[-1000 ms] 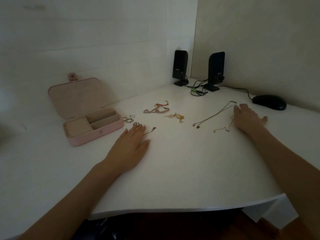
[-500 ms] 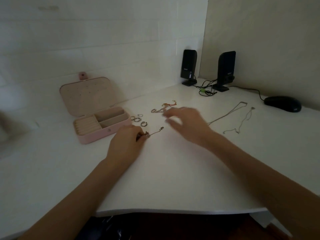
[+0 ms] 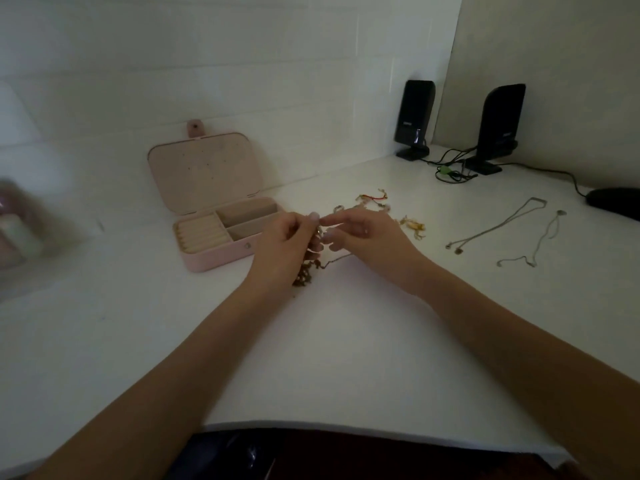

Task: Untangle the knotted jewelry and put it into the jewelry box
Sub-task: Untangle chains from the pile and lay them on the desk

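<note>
A pink jewelry box (image 3: 221, 258) stands open on the white desk, lid leaning back, its compartments showing nothing inside. Just right of the box, my left hand (image 3: 282, 245) and my right hand (image 3: 367, 237) meet a little above the desk, fingertips pinching a knotted dark-gold chain (image 3: 304, 273). A bunched clump of it hangs below my left hand, and a thin strand runs right under my right hand. Behind my hands lie a red-and-gold bracelet (image 3: 372, 198) and a small gold piece (image 3: 412, 226). Two thin silver necklaces (image 3: 498, 226) lie to the right.
Two black speakers (image 3: 414, 119) with tangled cables (image 3: 450, 173) stand at the back corner by the wall. A black mouse (image 3: 614, 202) sits at the far right. Blurred objects (image 3: 17, 230) are at the left edge. The desk's curved front edge (image 3: 346, 427) is near me.
My right hand has crossed from the necklaces on the right to meet my left hand. My left hand has lifted the knotted chain off the desk. The view has shifted left.
</note>
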### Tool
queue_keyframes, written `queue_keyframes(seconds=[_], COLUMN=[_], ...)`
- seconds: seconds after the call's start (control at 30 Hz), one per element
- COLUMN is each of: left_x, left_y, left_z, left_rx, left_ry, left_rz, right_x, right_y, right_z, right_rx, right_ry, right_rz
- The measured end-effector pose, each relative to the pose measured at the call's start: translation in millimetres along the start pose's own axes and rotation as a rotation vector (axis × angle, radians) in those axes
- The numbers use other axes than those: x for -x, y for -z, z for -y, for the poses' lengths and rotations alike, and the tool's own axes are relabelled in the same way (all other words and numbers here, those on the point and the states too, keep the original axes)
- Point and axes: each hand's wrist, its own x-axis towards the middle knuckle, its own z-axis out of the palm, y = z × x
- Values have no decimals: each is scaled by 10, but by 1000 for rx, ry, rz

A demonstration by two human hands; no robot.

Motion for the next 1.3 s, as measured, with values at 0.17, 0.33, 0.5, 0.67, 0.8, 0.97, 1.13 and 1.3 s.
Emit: queue_keyframes(seconds=[0.17,0.33,0.5,0.67,0.8,0.97,1.13,1.3], left_x=[30,59,77,71,37,97,70,0], left_y=[24,1,-6,-7,-11,-12,10,15], left_z=[-48,-58,-74,-9,39,5,23,45], left_rx=[108,80,-34,-158,-115,-190,-191,-22], left_ry=[-7,-43,-109,-157,-119,-173,-203,-61], left_rz=[15,39,77,120,81,67,-62,-143], right_x=[12,30,55,32,28,27,-8,-11], right_y=[-70,-1,123,208,285,256,333,362], right_z=[-12,4,47,96,144,173,216,209], right_rx=[-12,-130,-155,-188,-247,-451,-655,-801], right_ry=[29,41,23,-31,-84,-162,-232,-292], right_rz=[8,-34,23,2,-96,-142,-195,-248])
